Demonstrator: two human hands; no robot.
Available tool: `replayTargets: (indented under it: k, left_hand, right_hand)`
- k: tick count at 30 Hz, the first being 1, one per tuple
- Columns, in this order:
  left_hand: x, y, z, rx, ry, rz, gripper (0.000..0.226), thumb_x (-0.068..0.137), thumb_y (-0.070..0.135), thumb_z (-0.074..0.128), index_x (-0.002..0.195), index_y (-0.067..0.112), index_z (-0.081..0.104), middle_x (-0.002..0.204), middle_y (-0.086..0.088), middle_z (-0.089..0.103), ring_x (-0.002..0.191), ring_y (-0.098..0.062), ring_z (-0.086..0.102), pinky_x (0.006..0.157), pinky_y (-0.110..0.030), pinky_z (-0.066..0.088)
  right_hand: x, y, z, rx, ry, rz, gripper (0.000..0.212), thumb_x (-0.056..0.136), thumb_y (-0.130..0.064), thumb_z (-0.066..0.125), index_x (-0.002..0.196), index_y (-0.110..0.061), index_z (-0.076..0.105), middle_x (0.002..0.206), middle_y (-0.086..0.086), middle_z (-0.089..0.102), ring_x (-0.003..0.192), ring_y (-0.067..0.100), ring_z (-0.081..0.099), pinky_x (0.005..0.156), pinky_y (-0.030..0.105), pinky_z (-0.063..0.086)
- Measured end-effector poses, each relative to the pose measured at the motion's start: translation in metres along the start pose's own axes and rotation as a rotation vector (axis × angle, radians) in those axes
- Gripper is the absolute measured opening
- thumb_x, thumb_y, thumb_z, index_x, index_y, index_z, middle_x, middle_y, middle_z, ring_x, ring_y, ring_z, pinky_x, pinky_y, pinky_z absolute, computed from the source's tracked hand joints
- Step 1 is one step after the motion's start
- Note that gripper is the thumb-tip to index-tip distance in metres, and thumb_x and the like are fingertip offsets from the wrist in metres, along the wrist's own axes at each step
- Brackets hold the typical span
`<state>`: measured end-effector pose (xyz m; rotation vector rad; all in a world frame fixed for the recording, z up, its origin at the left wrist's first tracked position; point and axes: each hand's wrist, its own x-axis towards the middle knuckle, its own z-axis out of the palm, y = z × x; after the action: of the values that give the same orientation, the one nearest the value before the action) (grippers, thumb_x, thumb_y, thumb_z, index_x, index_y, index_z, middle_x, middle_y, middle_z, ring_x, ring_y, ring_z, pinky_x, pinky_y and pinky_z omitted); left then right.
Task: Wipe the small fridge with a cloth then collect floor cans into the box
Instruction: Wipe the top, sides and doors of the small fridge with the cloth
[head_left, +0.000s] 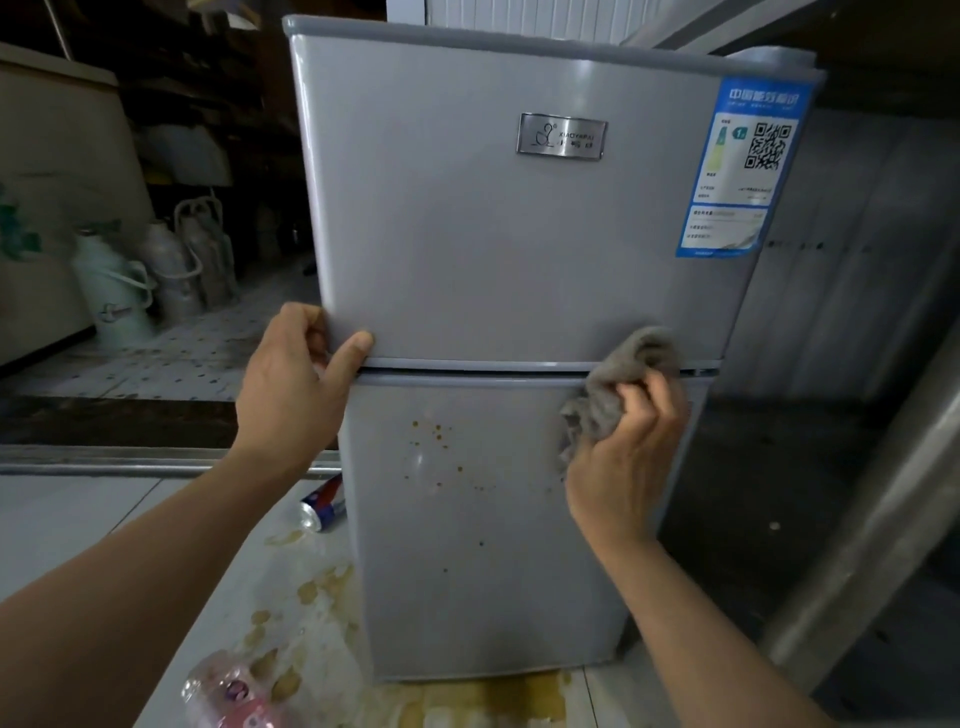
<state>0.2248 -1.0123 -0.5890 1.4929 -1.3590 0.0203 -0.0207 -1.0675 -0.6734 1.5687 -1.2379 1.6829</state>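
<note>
A small grey two-door fridge (498, 234) stands in front of me, with brown spots on its lower door. My left hand (296, 384) grips the lower left corner of the upper door, thumb on its front. My right hand (623, 452) holds a crumpled grey cloth (623, 374) pressed against the seam between the two doors at the right side. A blue and red can (323, 504) lies on its side on the floor left of the fridge. No box is in view.
Yellow-brown liquid stains the pale floor (78, 525) at the fridge's base. A crumpled pink and clear plastic wrapper (228, 691) lies at the bottom left. Thermos flasks (114, 291) stand on the tiled floor behind, beside a white cabinet. A metal post (862, 530) leans at right.
</note>
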Motion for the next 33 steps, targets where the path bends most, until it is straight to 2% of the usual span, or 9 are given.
replayTargets:
  k: [3, 5, 12, 16, 19, 24, 28, 30, 33]
  left_hand:
    - [0.0, -0.001, 0.001, -0.004, 0.015, 0.002, 0.024, 0.088, 0.037, 0.057, 0.097, 0.02, 0.045, 0.091, -0.002, 0.054, 0.077, -0.011, 0.049, 0.057, -0.016, 0.031]
    - [0.0, -0.001, 0.003, -0.002, 0.025, -0.001, 0.024, 0.088, 0.037, 0.057, 0.098, 0.018, 0.045, 0.091, -0.002, 0.053, 0.077, -0.011, 0.048, 0.057, -0.015, 0.03]
    - [0.001, -0.004, 0.002, 0.009, 0.022, 0.016, 0.025, 0.088, 0.04, 0.056, 0.096, 0.019, 0.044, 0.091, -0.003, 0.054, 0.08, -0.016, 0.051, 0.062, -0.025, 0.035]
    - [0.001, -0.005, 0.0, 0.018, 0.02, 0.007, 0.026, 0.088, 0.042, 0.056, 0.096, 0.019, 0.046, 0.091, -0.003, 0.057, 0.082, -0.019, 0.054, 0.066, -0.034, 0.04]
    - [0.001, -0.004, 0.003, 0.018, 0.035, 0.008, 0.026, 0.088, 0.04, 0.057, 0.096, 0.018, 0.046, 0.091, -0.004, 0.057, 0.081, -0.017, 0.053, 0.06, -0.023, 0.037]
    - [0.002, -0.003, 0.001, -0.008, 0.011, -0.014, 0.026, 0.087, 0.04, 0.059, 0.094, 0.018, 0.047, 0.085, 0.0, 0.056, 0.07, -0.011, 0.05, 0.055, -0.019, 0.034]
    - [0.009, -0.003, -0.014, -0.063, -0.068, -0.058, 0.017, 0.088, 0.037, 0.06, 0.093, 0.021, 0.053, 0.078, 0.01, 0.058, 0.07, -0.001, 0.053, 0.058, -0.012, 0.04]
    - [0.011, -0.01, -0.025, -0.17, -0.158, -0.087, 0.007, 0.092, 0.029, 0.054, 0.094, 0.024, 0.059, 0.086, 0.008, 0.064, 0.079, -0.005, 0.06, 0.067, -0.014, 0.045]
    - [0.003, -0.023, -0.037, -0.291, -0.31, -0.112, 0.021, 0.096, 0.02, 0.047, 0.105, 0.031, 0.062, 0.1, 0.011, 0.067, 0.087, 0.002, 0.064, 0.071, -0.019, 0.046]
  right_hand:
    - [0.013, 0.016, -0.006, -0.03, 0.077, 0.367, 0.03, 0.089, -0.008, 0.055, 0.117, -0.002, 0.043, 0.132, 0.025, 0.04, 0.117, 0.041, 0.045, 0.099, 0.051, 0.04]
    - [0.017, 0.009, -0.005, -0.022, 0.12, 0.443, 0.027, 0.089, -0.007, 0.052, 0.113, 0.006, 0.048, 0.129, 0.029, 0.042, 0.115, 0.044, 0.045, 0.098, 0.052, 0.038]
    - [-0.002, -0.026, -0.001, -0.037, -0.01, 0.01, 0.019, 0.093, -0.012, 0.046, 0.111, -0.006, 0.048, 0.124, 0.012, 0.038, 0.115, 0.039, 0.039, 0.102, 0.036, 0.031]
    - [0.004, 0.009, -0.014, -0.115, 0.016, 0.115, 0.022, 0.093, -0.012, 0.051, 0.109, 0.002, 0.054, 0.124, 0.021, 0.045, 0.112, 0.04, 0.042, 0.099, 0.049, 0.037]
    - [0.003, -0.003, -0.006, -0.099, 0.049, 0.216, 0.022, 0.089, -0.004, 0.055, 0.11, 0.006, 0.052, 0.125, 0.028, 0.043, 0.113, 0.046, 0.041, 0.101, 0.051, 0.034]
    - [-0.018, -0.089, 0.019, 0.029, -0.099, -0.067, 0.033, 0.085, -0.008, 0.053, 0.116, -0.008, 0.041, 0.127, 0.011, 0.033, 0.121, 0.043, 0.034, 0.108, 0.047, 0.03]
    - [-0.024, -0.154, 0.041, 0.073, -0.188, -0.227, 0.029, 0.092, -0.009, 0.041, 0.121, -0.014, 0.041, 0.126, 0.006, 0.034, 0.126, 0.034, 0.033, 0.112, 0.042, 0.031]
    - [-0.022, -0.141, 0.038, 0.043, -0.266, -0.302, 0.04, 0.086, -0.01, 0.052, 0.124, -0.016, 0.039, 0.13, 0.004, 0.032, 0.128, 0.031, 0.031, 0.112, 0.045, 0.029]
    - [-0.015, -0.097, 0.022, -0.046, -0.279, -0.367, 0.052, 0.078, -0.014, 0.061, 0.126, -0.016, 0.04, 0.134, 0.004, 0.033, 0.128, 0.032, 0.032, 0.112, 0.051, 0.023]
